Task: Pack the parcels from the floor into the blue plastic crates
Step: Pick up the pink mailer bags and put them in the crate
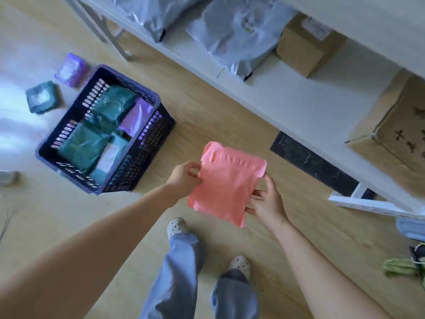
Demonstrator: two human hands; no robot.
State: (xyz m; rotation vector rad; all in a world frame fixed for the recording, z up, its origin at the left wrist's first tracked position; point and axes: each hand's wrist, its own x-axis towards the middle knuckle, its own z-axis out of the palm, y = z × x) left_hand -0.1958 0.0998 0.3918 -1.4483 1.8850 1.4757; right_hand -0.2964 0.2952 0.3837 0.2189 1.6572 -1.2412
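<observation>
The pink parcel (pixel 226 183) hangs between the hands, left hand (pixel 184 179) pinching one edge, right hand (pixel 266 201) gripping the opposite, and looks light, floppy and slick, so edge grips suit it; the blue crate (pixel 147 153) sits left of the left hand.

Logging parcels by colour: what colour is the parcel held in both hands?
Pink; the parcel shows best in the head view.

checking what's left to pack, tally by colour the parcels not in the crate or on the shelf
pink parcel: 1
green parcel: 1
purple parcel: 1
grey thing at the left edge: too blurred to count
total: 3
</observation>
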